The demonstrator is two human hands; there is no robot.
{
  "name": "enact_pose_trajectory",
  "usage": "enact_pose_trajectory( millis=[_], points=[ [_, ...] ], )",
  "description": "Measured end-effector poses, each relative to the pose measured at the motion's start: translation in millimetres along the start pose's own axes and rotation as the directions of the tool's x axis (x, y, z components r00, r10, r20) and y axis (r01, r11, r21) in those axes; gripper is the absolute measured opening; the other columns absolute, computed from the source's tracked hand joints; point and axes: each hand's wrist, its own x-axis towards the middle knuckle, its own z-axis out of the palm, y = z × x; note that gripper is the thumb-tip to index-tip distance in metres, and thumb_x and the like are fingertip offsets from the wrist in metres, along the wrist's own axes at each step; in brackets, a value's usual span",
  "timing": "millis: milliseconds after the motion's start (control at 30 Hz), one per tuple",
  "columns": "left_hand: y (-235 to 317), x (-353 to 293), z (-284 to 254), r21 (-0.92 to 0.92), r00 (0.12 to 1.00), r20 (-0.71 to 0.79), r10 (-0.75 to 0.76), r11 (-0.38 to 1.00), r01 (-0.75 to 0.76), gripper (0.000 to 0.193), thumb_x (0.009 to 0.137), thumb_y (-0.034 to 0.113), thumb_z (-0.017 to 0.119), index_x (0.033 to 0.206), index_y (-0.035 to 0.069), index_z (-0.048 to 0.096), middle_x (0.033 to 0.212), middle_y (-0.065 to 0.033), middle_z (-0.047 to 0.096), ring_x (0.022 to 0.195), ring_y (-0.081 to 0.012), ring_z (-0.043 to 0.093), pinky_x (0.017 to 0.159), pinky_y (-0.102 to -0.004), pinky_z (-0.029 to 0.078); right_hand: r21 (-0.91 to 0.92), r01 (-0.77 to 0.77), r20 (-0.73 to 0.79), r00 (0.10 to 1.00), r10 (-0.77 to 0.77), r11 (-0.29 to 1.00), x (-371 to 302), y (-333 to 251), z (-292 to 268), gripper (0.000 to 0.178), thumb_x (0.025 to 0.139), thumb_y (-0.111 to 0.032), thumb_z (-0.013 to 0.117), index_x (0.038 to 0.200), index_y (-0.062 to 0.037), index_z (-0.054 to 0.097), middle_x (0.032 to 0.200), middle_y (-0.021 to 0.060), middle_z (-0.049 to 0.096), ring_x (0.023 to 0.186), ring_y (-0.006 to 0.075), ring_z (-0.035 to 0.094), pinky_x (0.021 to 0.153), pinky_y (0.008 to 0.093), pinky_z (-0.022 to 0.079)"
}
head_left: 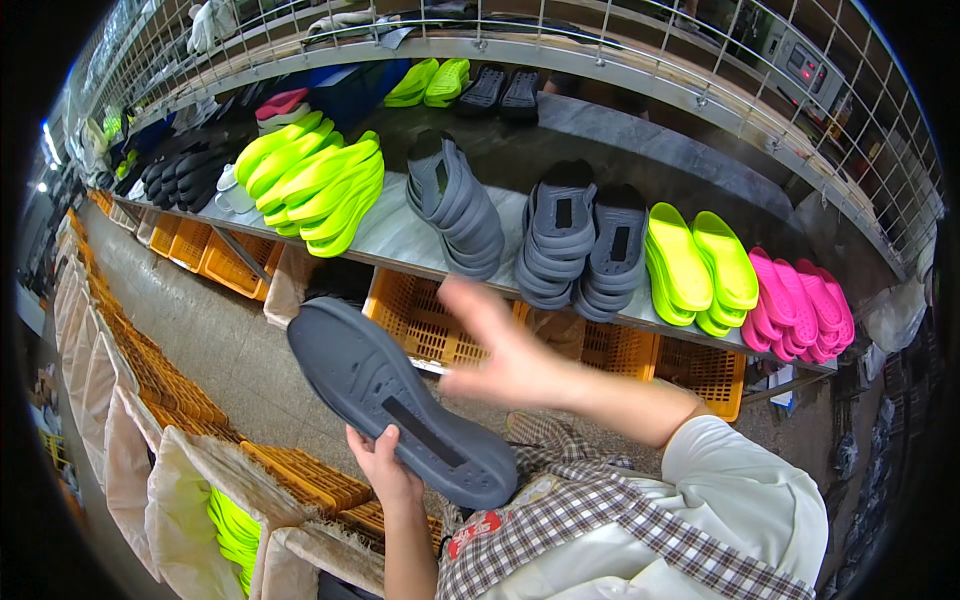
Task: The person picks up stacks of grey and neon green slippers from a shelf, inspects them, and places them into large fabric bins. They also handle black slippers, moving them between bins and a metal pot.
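My left hand (pixel 385 462) grips a large dark grey shoe sole (pixel 375 375) by its edge, thumb on top. The sole lies tilted in front of me, its toe end up and left, and a black rectangular strip is set in its heel half. My right hand (pixel 510 350), smeared by motion, is raised beside the sole and apart from it. Its fingers are stretched out with the thumb away from them, and nothing shows in it. Beyond it, stacked grey soles (pixel 455 215) and two more grey stacks (pixel 560 235) stand on the shelf.
Along the marble-look shelf (pixel 395 240) lie lime soles (pixel 310 180), another lime group (pixel 700 265) and pink soles (pixel 800 305). Orange crates (pixel 395 325) sit beneath. Cloth-lined baskets (pixel 190 500) line my left, one holding lime pieces. A wire grid (pixel 640 35) runs behind the shelf.
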Motion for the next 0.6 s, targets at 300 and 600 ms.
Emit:
enact_pose_trajectory(
  millis=[300, 600],
  points=[
    [10, 7, -18, -0.187, 0.992, -0.046, -0.114, 0.977, 0.103, 0.04, 0.073, 0.01, 0.059, 0.11, -0.002, 0.053, 0.1, -0.0129, 0.061, 0.089, -0.0262, 0.062, 0.079, -0.0395, 0.052, -0.481, -0.571, -0.412, 0.817, 0.404, 0.665, 39, 155, -185, 0.092, 0.071, -0.039, 0.07, 0.142, -0.0019, 0.026, 0.14, 0.0251, 0.033, 0.132, 0.0385, 0.03, 0.109, 0.0417, 0.027],
    [22, 1, -53, -0.515, 0.994, 0.106, -0.016, 0.855, 0.068, 0.047, 0.077, 0.013, 0.053, 0.122, 0.002, 0.045, 0.105, -0.0148, 0.061, 0.092, -0.0256, 0.062, 0.082, -0.0387, 0.052, 0.513, -0.369, -0.356, 0.73, 0.583, 0.775, -28, 120, -201, 0.067, 0.073, -0.011, 0.048, 0.139, -0.0048, 0.038, 0.138, 0.0161, 0.042, 0.122, 0.0315, 0.045, 0.105, 0.0399, 0.035]
  ],
)
